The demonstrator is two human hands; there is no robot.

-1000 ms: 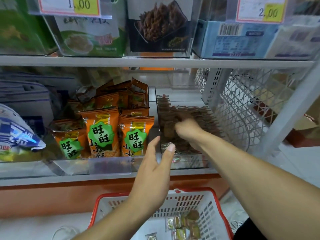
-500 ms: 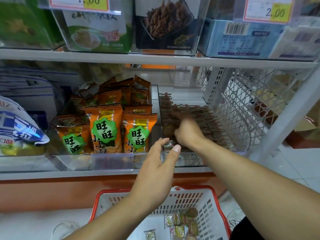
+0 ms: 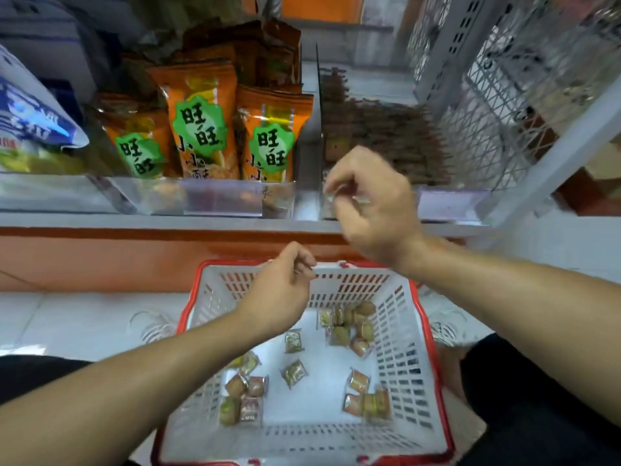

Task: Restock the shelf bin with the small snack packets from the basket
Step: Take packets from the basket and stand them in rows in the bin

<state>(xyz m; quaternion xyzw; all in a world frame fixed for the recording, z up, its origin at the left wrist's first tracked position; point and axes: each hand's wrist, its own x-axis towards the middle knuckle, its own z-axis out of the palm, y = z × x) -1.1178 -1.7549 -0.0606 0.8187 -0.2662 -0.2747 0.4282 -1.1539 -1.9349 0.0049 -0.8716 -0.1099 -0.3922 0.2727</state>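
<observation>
Snack packets (image 3: 294,373) loose in basket (image 3: 433,358) (hands above).

White tiled floor (image 3: 84,317), orange shelf base (image 3: 134,257), prob. mesh divider (image 3: 487,122).

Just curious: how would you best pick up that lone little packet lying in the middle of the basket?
Come straight down from above; the basket walls block the sides. The snack packet lies flat and apart from the others, so pinch across its two long edges.

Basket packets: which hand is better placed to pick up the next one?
Left. The left hand hovers over the basket, directly above the loose packets. The right hand is higher, in front of the shelf bin.
</observation>
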